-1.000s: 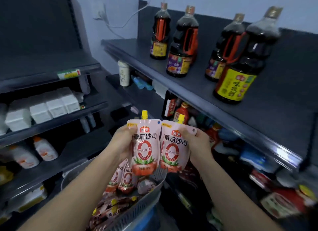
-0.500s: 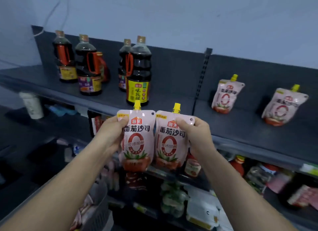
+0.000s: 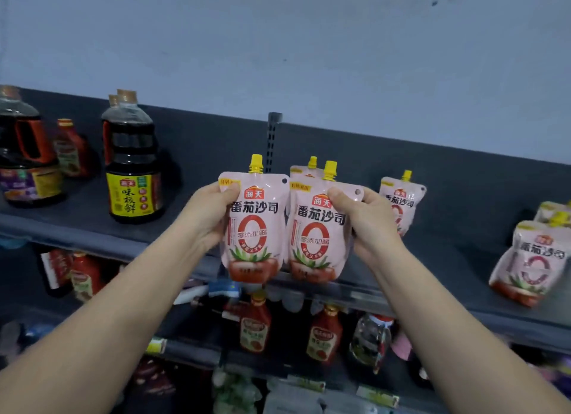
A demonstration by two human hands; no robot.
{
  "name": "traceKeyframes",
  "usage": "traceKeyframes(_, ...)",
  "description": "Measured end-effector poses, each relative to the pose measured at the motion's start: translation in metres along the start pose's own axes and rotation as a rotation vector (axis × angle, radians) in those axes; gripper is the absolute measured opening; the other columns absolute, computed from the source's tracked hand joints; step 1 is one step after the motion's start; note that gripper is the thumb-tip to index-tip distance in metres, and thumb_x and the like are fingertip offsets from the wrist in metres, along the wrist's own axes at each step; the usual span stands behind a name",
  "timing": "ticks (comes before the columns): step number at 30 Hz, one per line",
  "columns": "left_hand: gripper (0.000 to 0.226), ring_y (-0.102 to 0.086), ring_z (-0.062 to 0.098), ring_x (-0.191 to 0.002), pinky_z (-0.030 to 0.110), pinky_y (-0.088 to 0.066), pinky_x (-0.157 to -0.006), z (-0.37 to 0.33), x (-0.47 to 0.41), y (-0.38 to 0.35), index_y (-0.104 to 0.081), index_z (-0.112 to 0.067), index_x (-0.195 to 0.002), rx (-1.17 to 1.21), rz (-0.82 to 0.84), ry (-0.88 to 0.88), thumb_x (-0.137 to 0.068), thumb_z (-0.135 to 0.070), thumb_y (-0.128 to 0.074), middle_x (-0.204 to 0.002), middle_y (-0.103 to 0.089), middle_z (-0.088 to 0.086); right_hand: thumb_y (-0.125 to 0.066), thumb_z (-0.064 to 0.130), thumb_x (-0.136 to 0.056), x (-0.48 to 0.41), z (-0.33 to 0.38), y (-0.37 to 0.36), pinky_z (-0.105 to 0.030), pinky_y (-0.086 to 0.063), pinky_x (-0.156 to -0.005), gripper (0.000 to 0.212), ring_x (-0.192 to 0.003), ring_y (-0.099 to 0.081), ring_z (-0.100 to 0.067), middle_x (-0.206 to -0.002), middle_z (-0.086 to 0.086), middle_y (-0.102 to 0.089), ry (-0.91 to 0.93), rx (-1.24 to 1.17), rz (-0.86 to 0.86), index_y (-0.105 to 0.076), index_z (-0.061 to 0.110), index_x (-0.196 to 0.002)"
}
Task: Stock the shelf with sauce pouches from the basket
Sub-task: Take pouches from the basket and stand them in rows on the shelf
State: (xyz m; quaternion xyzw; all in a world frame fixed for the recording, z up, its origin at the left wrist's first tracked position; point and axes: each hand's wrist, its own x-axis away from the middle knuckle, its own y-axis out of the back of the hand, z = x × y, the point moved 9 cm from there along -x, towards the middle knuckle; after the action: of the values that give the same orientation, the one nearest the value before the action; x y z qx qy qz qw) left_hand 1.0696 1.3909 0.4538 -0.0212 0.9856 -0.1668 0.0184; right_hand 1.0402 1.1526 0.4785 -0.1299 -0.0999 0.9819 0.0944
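Two held pouches (image 3: 318, 228) hide third pouch (image 3: 304, 171) behind.

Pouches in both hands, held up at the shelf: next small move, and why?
Probably push both forward and stand them on the bare shelf. Left hand and right hand each hold a pouch upright before the edge, beside a stocked pouch.

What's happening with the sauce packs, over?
Left hand holds one pouch. Right hand holds another pouch. Both raised before the top shelf. Nothing in the way.
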Motion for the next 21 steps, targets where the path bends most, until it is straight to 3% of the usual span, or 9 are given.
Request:
traceKeyframes(8,0.023,-0.070,0.021,-0.075,0.035,-0.058,-0.067,0.008,-0.040,-0.059,-0.067,-0.009,-0.097,-0.031,0.033,-0.006,-0.101,-0.013,-0.044,-0.090,-0.074,0.010,-0.069,0.007,-0.087,-0.046,-0.002,0.040,-0.027,-0.056,-0.050,0.005,-0.069,-0.075,-0.021,-0.077,-0.008,-0.077,-0.026,-0.024,-0.017,-0.066,0.008,-0.082)
traceKeyframes(14,0.023,-0.074,0.018,-0.069,0.030,-0.059,-0.057,0.025,-0.090,-0.074,-0.068,-0.010,-0.095,-0.013,0.085,0.014,-0.100,-0.015,-0.046,-0.083,-0.077,0.007,-0.070,0.008,-0.086,-0.081,-0.026,0.059,-0.029,-0.057,-0.052,0.004,-0.071,-0.076,-0.021,-0.079,-0.008,-0.078,-0.076,-0.036,-0.088,-0.066,0.008,-0.088)
traceKeyframes(19,0.021,-0.074,0.018,-0.069,0.029,-0.057,-0.052,0.048,-0.134,-0.083,-0.066,-0.011,-0.099,0.002,0.089,0.067,-0.100,-0.017,-0.046,-0.082,-0.077,0.006,-0.070,0.011,-0.087,-0.107,-0.042,0.076,-0.038,-0.059,-0.066,0.009,-0.078,-0.076,-0.025,-0.084,-0.009,-0.078,-0.108,-0.014,-0.149,-0.068,0.006,-0.095)
traceKeyframes(21,0.021,-0.075,0.018,-0.068,0.028,-0.056,-0.049,0.057,-0.148,-0.084,-0.066,-0.012,-0.099,-0.006,0.086,0.082,-0.100,-0.018,-0.046,-0.081,-0.077,0.005,-0.069,0.012,-0.087,-0.113,-0.047,0.083,-0.038,-0.059,-0.066,0.010,-0.079,-0.076,-0.024,-0.085,-0.008,-0.078,-0.120,-0.010,-0.165,-0.067,0.008,-0.096)
